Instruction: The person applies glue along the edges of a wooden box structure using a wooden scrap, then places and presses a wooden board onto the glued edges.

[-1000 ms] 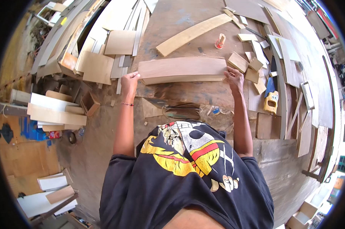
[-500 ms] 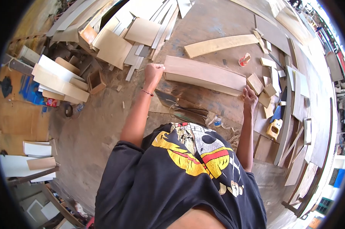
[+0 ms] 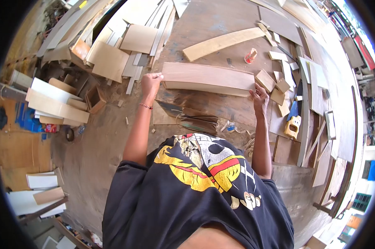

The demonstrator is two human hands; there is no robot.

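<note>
A long, narrow wooden box (image 3: 208, 74) with a pale reddish-brown panel on top lies across the work table in front of me. At its left end, my left hand (image 3: 151, 85) is closed, with thumb and finger pinching the corner. My right hand (image 3: 259, 98) has its fingers curled round the lower right corner. Just beyond the box rests a long pale plank (image 3: 222, 43), slightly bowed in this view. Small wood blocks (image 3: 265, 80) sit beside the right end. A red-labelled small container (image 3: 250, 56) stands behind it.
To the right lies a handsaw (image 3: 293, 125) with a yellow handle, among boards and strips. Stacked panels (image 3: 140, 38) fill the far left, with more offcuts (image 3: 59, 101) below them. Dark sheets (image 3: 199, 120) and a clear plastic item (image 3: 231, 125) lie near my body.
The whole view has shifted and turned slightly, so the table's things appear further left. Both hands stay at the ends of the box, which keeps about the same place among its neighbours.
</note>
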